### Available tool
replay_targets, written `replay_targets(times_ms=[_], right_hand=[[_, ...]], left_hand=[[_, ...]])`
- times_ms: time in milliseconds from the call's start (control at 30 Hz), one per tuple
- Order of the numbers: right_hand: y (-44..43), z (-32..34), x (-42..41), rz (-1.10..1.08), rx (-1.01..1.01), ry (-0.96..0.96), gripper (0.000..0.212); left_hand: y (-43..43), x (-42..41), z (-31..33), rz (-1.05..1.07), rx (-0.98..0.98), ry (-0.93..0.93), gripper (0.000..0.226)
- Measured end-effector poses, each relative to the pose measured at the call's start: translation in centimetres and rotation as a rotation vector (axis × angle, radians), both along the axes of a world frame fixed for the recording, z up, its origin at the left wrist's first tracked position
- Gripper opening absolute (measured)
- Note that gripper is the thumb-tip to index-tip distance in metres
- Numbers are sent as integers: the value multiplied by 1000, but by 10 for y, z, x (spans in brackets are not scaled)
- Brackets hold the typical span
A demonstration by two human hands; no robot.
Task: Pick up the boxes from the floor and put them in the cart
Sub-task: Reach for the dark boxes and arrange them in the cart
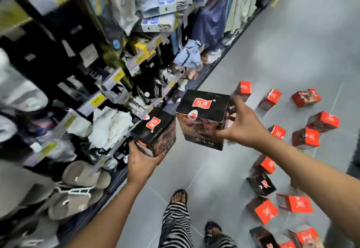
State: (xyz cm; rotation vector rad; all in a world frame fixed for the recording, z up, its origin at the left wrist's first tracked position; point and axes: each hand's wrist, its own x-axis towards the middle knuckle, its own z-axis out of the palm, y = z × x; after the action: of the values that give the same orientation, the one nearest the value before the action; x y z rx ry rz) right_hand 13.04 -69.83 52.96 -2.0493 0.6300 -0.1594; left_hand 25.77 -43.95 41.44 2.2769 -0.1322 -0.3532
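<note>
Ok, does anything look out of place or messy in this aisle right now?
Yes. Red and black boxes lie strewn over the floor on the right, tipped at all angles rather than shelved. The left hand holds one black box, the right hand a second black box. No cart is in view.
</note>
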Motion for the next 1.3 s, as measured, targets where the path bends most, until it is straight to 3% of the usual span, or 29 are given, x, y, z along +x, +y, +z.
replay_targets(times_ms=[233,500,933,1100,1300], right_hand=[[72,94,-10,206,-27,-47,75],[212,150,-20,570,7,-53,80],[602,157,-88,1209,-24,-29,75],[731,152,-138,1403,-12,-36,77],[822,154,-173,1572,-64,-36,85]], left_hand=[[92,-52,110,262,-71,-176,82],[252,-177,167,616,-67,-230,82],[573,-439,194,1301,-163,-327,81],[635,-519,193,1505,-98,-365,76],[669,-572,170,1709,-151,-267,74]])
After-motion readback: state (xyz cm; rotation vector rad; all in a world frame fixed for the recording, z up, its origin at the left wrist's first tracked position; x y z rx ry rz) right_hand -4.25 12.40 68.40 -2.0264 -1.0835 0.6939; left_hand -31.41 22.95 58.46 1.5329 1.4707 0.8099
